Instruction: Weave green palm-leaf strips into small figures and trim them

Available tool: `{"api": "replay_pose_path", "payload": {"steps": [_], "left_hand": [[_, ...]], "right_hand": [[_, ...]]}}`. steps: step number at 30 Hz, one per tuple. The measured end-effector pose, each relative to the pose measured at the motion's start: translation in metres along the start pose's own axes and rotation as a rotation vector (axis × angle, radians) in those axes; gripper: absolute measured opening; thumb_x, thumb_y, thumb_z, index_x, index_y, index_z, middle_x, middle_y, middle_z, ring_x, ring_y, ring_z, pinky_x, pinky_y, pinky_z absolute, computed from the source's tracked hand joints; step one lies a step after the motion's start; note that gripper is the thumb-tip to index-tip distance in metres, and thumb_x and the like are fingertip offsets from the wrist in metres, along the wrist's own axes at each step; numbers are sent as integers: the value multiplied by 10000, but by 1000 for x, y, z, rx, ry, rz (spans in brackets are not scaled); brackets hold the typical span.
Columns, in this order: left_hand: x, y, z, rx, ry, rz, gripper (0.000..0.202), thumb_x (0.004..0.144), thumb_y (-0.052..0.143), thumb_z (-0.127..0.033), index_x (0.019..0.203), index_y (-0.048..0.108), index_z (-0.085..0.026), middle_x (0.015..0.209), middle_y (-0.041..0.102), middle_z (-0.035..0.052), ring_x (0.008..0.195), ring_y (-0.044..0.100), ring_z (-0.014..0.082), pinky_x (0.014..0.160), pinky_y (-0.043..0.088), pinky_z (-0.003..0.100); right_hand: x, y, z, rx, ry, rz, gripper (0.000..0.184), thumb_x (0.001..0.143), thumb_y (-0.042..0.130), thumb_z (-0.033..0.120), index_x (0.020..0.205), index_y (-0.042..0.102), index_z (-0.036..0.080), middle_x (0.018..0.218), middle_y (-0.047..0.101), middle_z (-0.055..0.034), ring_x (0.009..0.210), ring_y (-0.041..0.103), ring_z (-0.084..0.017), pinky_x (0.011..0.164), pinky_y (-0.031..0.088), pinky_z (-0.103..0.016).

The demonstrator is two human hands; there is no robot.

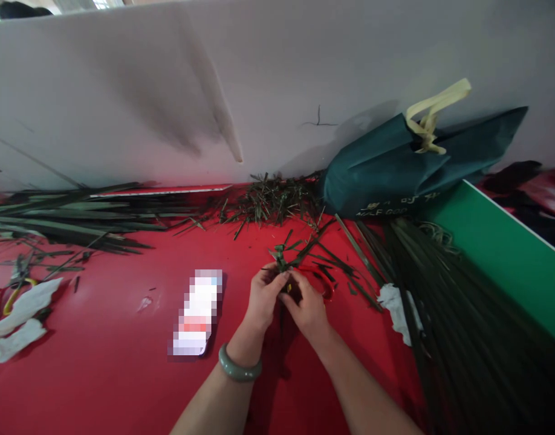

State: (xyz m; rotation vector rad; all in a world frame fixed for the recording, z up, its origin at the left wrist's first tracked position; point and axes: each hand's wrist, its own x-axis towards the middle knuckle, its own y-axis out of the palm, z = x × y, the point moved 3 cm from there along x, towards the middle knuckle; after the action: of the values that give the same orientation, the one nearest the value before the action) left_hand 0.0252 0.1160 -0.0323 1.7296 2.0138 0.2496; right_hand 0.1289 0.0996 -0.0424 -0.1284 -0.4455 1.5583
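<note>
Both of my hands meet over the middle of the red table, pinching a small piece woven from dark green leaf strips. My left hand, with a green bangle on its wrist, grips the piece from the left. From the other side, my right hand has thumb and fingers closed on it. Leaf ends stick out above the fingertips, and the part between the hands is mostly hidden. Just behind my right hand lie red-handled scissors, partly covered by the hand and leaf scraps.
A phone lies to the left. Beyond it are a bundle of long leaves, more scissors and crumpled tissue. Leaf scraps lie along the white partition. On the right are a dark green bag, long leaves and a green board.
</note>
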Motion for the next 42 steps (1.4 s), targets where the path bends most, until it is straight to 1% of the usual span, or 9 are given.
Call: {"api": "replay_pose_path", "payload": {"steps": [3,6,10,14,18,25,31,37,42], "left_hand": [[3,-4,-2,-114,-49,-27,182,607,664,-224,760,598,-152,680,631,-9,612,574,97,643,448,231],[5,-5,-2,-180,-54,-26,192,593,676,-213,763,603,-162,692,640,-13,632,584,96,678,450,236],[6,-5,-1,-182,-45,-24,158,598,674,-199,734,603,-160,685,644,-15,632,587,88,693,447,224],[4,-3,2,-193,-111,50,144,618,658,-199,743,604,-155,657,651,-3,592,592,95,666,455,234],[2,-1,4,-202,-172,119,146,647,627,-201,773,614,-130,659,660,30,592,609,129,652,469,266],[4,-1,2,-258,-77,112,129,674,588,-169,797,617,-144,733,679,41,769,623,167,790,435,306],[6,-1,2,-253,-57,118,168,666,596,-165,831,611,-137,766,675,49,803,615,175,803,423,316],[7,-3,4,-201,-26,102,153,677,599,-180,828,600,-154,769,674,41,798,615,174,799,424,327],[7,-4,6,-151,-11,101,164,684,597,-184,843,594,-147,782,669,46,798,613,172,804,424,330]], "right_hand": [[-1,0,3,30,-37,14,383,705,577,311,1078,527,238,991,621,-64,808,594,-203,738,471,-347],[0,-4,1,118,1,-61,300,752,518,293,1044,539,227,896,630,-51,700,585,-167,678,476,-317],[2,-6,-5,207,112,-148,230,770,488,301,962,568,202,813,626,-42,706,572,-166,675,463,-307],[6,-8,-4,291,139,-168,199,768,485,300,913,572,195,839,630,-39,760,573,-169,711,451,-304],[8,-8,-2,363,162,-156,186,778,466,309,881,573,197,811,638,-27,753,572,-162,680,451,-282],[7,-10,-4,293,159,-190,157,777,471,320,810,546,185,722,571,-5,661,513,-137,618,417,-246],[6,-2,-5,317,213,9,193,781,462,366,727,514,188,567,439,39,506,397,-100,474,329,-212],[6,1,-8,426,266,19,238,754,494,389,625,468,191,502,332,61,445,291,-79,434,255,-211],[6,2,-6,473,298,85,256,743,503,385,594,434,189,506,308,62,447,280,-74,431,235,-207]]}}
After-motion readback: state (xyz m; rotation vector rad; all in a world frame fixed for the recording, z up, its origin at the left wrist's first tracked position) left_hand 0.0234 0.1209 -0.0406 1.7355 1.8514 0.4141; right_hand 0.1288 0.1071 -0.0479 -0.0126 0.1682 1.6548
